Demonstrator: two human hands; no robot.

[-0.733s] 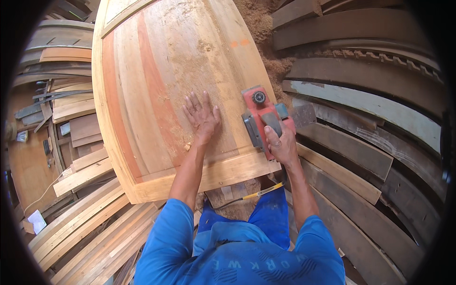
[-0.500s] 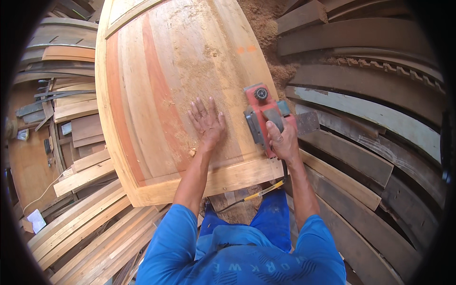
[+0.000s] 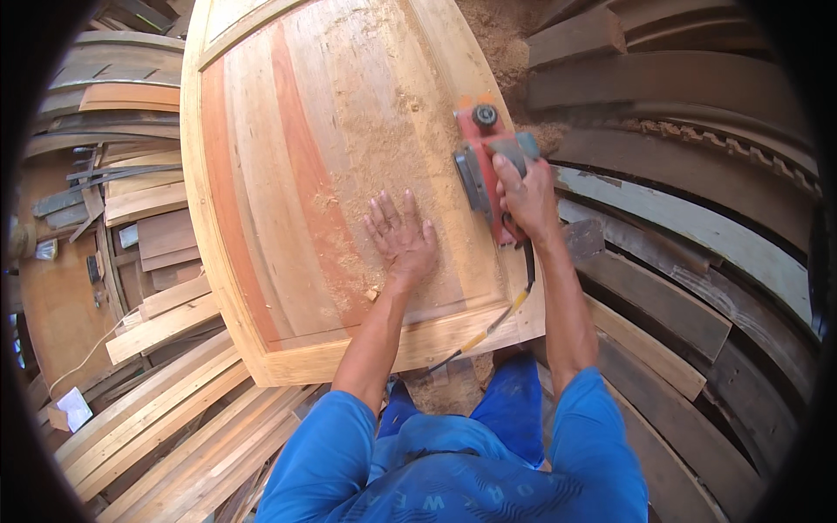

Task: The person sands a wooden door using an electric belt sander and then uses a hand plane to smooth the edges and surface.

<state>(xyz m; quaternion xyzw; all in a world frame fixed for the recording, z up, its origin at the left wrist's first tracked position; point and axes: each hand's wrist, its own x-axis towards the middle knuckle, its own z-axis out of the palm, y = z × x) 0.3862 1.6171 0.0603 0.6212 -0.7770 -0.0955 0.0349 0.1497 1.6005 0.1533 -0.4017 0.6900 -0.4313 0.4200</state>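
Note:
A red and grey electric planer rests on the right edge rail of a wooden door panel. My right hand is wrapped round its rear handle, thumb on top. The planer's black cord, with a yellow-wrapped stretch, hangs from its back end across the near edge of the door. Flat on the middle of the panel lies my left hand, fingers spread, holding nothing. Sawdust and shavings cover the panel around and beyond it. A small wood chip lies near my left wrist.
Dark planks are stacked along the right side, one of them painted pale. Lighter boards are piled at the lower left. More boards and scraps stand at the far left. Heaped sawdust lies beyond the door's right edge.
The planer and my right hand have moved forward along the door's right edge. The cord now trails over the door's near edge. My left hand stays flat on the panel.

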